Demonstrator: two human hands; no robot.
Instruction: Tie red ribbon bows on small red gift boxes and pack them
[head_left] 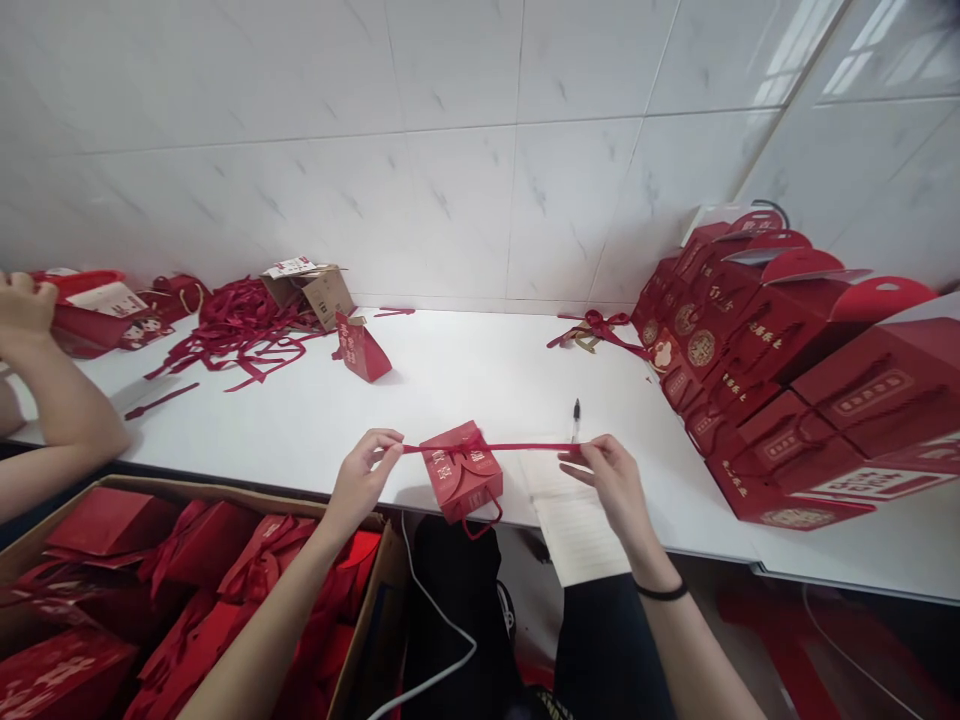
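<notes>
A: Where was the gift box (pixel 466 480)?
B: At the near edge of the white tabletop (pixel 480 365), its corded handle poking out past that edge, with a dark red ribbon (pixel 529 447) drawn across its top.

A: And the left hand (pixel 369 468)?
B: Just left of the gift box, thumb and fingertips pinched together on one end of the ribbon.

A: The right hand (pixel 611 480)?
B: Right of the gift box, clamped on the ribbon's other end, so the strip ran taut and nearly level between the two.

A: What else lay around the gift box?
B: An open notebook (pixel 577 530) to its right, overhanging the edge, with a pen (pixel 576 415) just beyond that. Well to its right rose a stack of red boxes (pixel 750 350).

A: On its other side?
B: Beyond it to the left stood a second small box (pixel 366 355), then a heap of loose ribbons (pixel 244 312). Nearer, left of it and lower, a carton (pixel 385 560) held more red boxes. Another person's arm (pixel 67 395) rested far left.
</notes>
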